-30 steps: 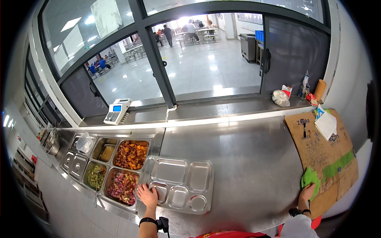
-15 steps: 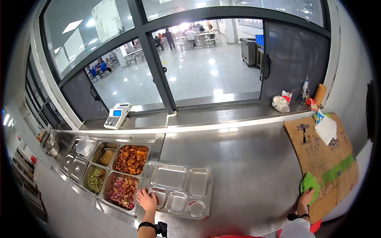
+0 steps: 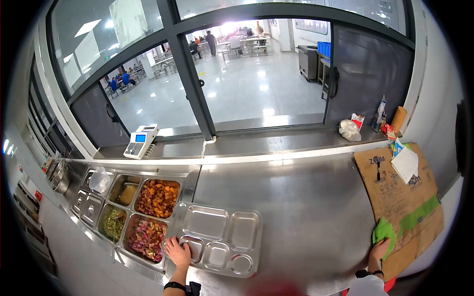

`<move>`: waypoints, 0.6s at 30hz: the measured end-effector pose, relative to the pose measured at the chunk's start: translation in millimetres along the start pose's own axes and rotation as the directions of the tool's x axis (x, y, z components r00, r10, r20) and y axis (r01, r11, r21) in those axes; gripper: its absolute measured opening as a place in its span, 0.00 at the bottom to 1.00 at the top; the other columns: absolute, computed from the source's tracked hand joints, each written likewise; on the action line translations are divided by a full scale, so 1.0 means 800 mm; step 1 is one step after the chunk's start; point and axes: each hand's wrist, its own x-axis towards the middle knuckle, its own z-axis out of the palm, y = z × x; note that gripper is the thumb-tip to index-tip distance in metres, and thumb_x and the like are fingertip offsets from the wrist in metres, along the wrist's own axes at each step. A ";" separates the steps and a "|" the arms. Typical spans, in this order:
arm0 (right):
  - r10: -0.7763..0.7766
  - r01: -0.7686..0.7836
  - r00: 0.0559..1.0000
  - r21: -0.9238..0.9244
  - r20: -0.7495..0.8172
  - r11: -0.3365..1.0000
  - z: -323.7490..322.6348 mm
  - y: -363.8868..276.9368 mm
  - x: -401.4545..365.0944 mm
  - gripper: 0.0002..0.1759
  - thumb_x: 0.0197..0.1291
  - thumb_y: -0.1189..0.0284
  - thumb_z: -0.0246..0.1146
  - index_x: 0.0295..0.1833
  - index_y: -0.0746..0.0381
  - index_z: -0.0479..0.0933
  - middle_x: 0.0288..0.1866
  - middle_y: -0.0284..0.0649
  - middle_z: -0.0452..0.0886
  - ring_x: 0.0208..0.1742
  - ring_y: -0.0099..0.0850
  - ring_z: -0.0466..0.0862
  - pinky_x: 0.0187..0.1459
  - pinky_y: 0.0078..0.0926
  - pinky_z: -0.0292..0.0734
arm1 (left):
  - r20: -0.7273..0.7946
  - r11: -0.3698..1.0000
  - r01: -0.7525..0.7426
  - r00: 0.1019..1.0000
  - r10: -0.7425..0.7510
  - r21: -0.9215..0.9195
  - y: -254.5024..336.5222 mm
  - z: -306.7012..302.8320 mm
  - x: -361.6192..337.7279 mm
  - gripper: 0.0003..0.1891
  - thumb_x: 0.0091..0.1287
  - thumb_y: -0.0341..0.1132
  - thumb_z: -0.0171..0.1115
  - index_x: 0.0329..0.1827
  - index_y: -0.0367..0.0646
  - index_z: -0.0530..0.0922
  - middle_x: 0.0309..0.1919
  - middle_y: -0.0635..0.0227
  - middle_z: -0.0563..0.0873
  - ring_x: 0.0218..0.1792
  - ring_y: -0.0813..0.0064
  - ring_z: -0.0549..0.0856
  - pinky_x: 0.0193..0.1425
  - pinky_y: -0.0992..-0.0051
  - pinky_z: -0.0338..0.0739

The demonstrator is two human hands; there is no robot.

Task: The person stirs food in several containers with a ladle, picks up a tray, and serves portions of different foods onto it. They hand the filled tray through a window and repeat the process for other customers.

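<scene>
The steel counter (image 3: 291, 212) spanned the middle, with the flattened cardboard (image 3: 402, 197) at its right end. The compartment tray (image 3: 236, 222) lay on the counter, just beside the food pans (image 3: 157, 197). The person's left hand (image 3: 177, 251) rested on the tray's near left corner — fingers slightly spread. The right hand (image 3: 380, 250), partly hidden, held the green cloth (image 3: 383, 232) bunched against the cardboard's left edge — its fingers closed around it.
</scene>
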 end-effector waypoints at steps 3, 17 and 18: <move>0.121 -0.108 0.973 -0.076 0.197 0.991 -0.020 -0.016 0.005 0.19 0.66 0.69 0.51 0.60 0.64 0.65 0.50 0.54 0.76 0.49 0.52 0.76 0.48 0.42 0.71 | 0.011 1.000 -0.010 1.000 0.010 -0.012 0.009 -0.006 0.003 0.26 0.54 0.36 0.62 0.56 0.40 0.67 0.57 0.56 0.71 0.65 0.53 0.65 0.69 0.54 0.56; 0.057 -0.066 0.989 0.068 0.135 0.995 -0.001 0.003 -0.003 0.19 0.67 0.70 0.50 0.61 0.65 0.65 0.53 0.54 0.75 0.51 0.51 0.75 0.50 0.40 0.71 | 0.006 1.000 -0.008 1.000 0.009 -0.027 0.006 -0.007 0.004 0.25 0.53 0.37 0.62 0.54 0.41 0.68 0.56 0.59 0.71 0.65 0.56 0.65 0.70 0.55 0.55; 0.058 -0.065 0.990 0.057 0.127 0.996 -0.001 0.003 -0.004 0.19 0.67 0.70 0.50 0.61 0.65 0.65 0.53 0.54 0.75 0.51 0.51 0.75 0.50 0.40 0.71 | -0.016 1.000 -0.015 1.000 0.015 -0.014 0.006 -0.005 0.004 0.25 0.53 0.37 0.63 0.54 0.41 0.69 0.56 0.58 0.71 0.64 0.56 0.66 0.70 0.55 0.55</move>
